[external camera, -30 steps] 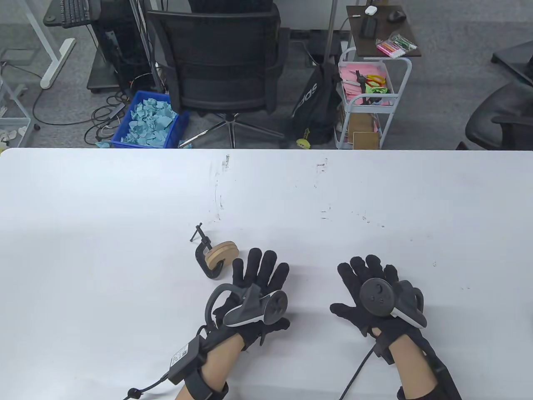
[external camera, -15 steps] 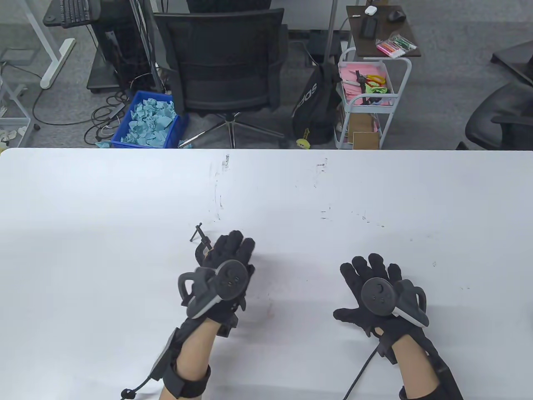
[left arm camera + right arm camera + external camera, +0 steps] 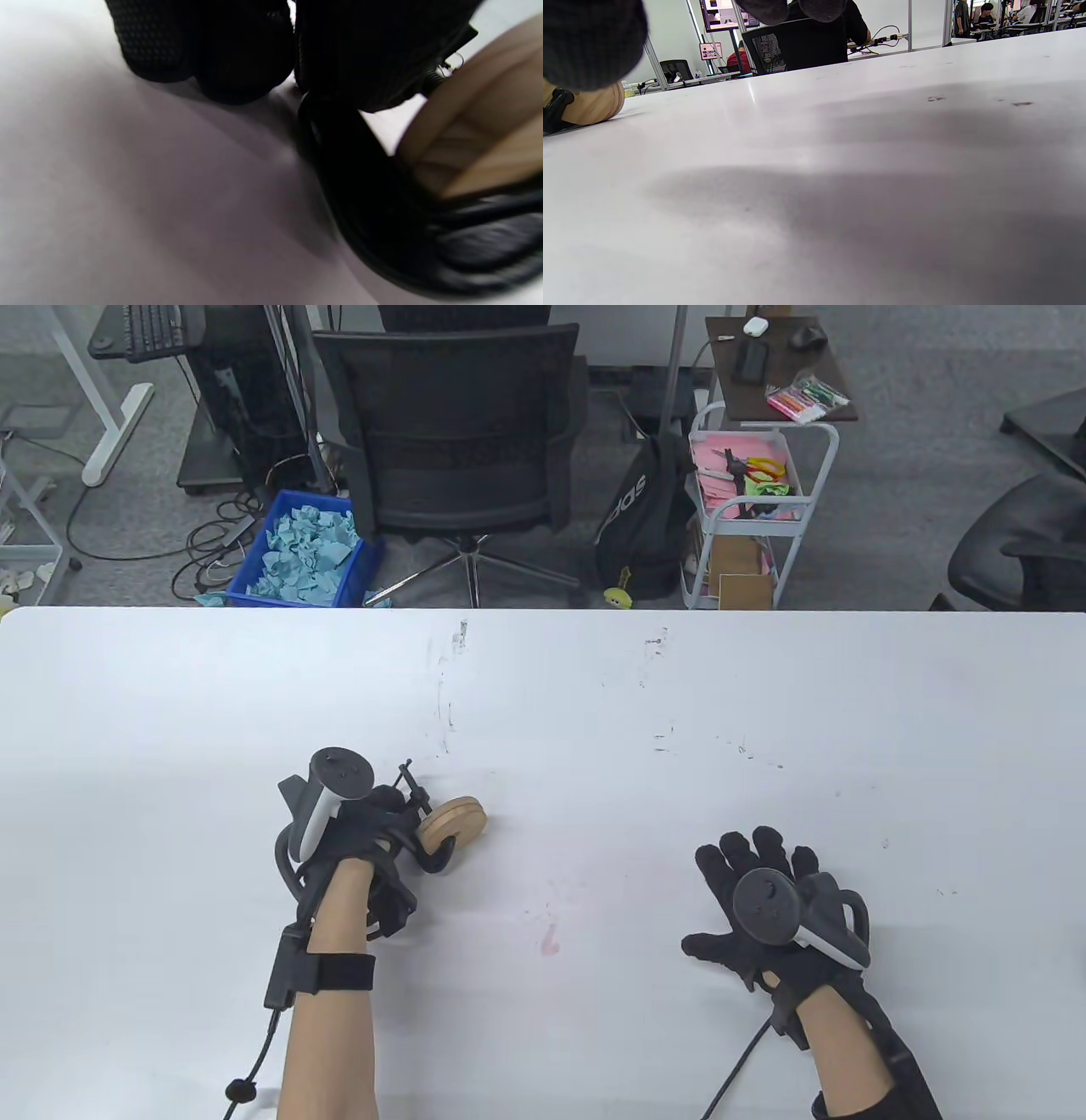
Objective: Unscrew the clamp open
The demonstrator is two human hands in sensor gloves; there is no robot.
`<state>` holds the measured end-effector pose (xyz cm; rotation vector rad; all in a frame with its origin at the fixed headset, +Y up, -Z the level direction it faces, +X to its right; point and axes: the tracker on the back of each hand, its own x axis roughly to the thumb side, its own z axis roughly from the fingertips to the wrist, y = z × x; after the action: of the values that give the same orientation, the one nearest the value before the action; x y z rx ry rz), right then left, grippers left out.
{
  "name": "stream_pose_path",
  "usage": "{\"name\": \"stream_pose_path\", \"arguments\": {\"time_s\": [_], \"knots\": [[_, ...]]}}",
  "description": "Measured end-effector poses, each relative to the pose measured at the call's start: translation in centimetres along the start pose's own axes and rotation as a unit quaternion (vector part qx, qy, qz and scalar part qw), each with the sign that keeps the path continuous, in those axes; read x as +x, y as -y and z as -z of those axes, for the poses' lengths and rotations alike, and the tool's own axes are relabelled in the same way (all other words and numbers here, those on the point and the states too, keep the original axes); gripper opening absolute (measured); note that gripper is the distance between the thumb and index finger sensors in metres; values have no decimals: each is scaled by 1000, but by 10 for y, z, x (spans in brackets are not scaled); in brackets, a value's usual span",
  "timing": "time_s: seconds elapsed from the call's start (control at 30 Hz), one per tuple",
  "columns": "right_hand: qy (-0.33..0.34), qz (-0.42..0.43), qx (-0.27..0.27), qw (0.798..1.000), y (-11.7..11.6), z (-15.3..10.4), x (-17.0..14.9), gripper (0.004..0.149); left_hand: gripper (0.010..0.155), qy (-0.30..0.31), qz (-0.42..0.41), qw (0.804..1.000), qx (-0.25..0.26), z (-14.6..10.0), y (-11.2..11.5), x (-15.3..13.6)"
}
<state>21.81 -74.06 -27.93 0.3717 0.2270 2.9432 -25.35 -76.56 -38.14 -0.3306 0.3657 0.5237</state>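
A small black C-clamp point(image 3: 431, 857) lies on the white table point(image 3: 594, 704), closed on round wooden discs point(image 3: 454, 821). Its screw with the crossbar handle point(image 3: 409, 782) points up-left. My left hand point(image 3: 377, 819) sits at the clamp's left side and grips its frame near the screw. In the left wrist view the gloved fingers point(image 3: 237, 46) press against the black frame point(image 3: 365, 190), with the wooden discs point(image 3: 479, 140) beside it. My right hand point(image 3: 751, 869) rests flat on the table to the right, fingers spread and empty. The discs point(image 3: 594, 106) show at the left edge of the right wrist view.
The table's far edge runs across the table view, with an office chair point(image 3: 458, 441), a blue bin point(image 3: 305, 551) and a white cart point(image 3: 747, 517) on the floor beyond it. A faint pink smear point(image 3: 551, 937) marks the table between my hands.
My left hand has moved from beside the clamp, over it, to its left side and taken hold of the frame. The wooden discs show again. My right hand has stayed put.
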Motion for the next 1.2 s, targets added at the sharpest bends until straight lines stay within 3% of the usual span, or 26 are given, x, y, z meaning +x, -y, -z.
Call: {"name": "stream_pose_path", "arguments": {"time_s": [0.17, 0.3, 0.4, 0.57, 0.8, 0.9, 1.03, 1.1, 1.2], "knots": [[1, -3, 6, 1000, -1, 1, 1, 96, 49, 20, 8, 1000, -11, 3, 4, 6], [-4, -2, 16, 1000, -4, 2, -1, 96, 47, 67, 37, 996, 38, -2, 6, 12], [-3, 0, 14, 1000, -3, 2, 0, 96, 49, 107, 1, 993, 45, -12, 4, 15], [8, -6, 4, 1000, -5, 2, 5, 94, 49, 181, 96, 976, 79, -38, 1, 40], [6, -6, 7, 1000, -8, 3, 4, 93, 50, 254, 107, 950, 148, -73, -5, 72], [7, 1, -4, 1000, -7, 3, 3, 92, 53, 282, 64, 950, 119, -82, -7, 84], [6, 2, -5, 1000, -7, 3, 3, 92, 54, 307, 115, 938, 115, -98, -2, 103], [7, 2, -6, 1000, -7, 3, 3, 91, 55, 326, 101, 934, 105, -105, 2, 110], [6, 4, -8, 1000, -7, 3, 1, 91, 56, 352, 48, 933, 50, -112, 8, 122]]}}
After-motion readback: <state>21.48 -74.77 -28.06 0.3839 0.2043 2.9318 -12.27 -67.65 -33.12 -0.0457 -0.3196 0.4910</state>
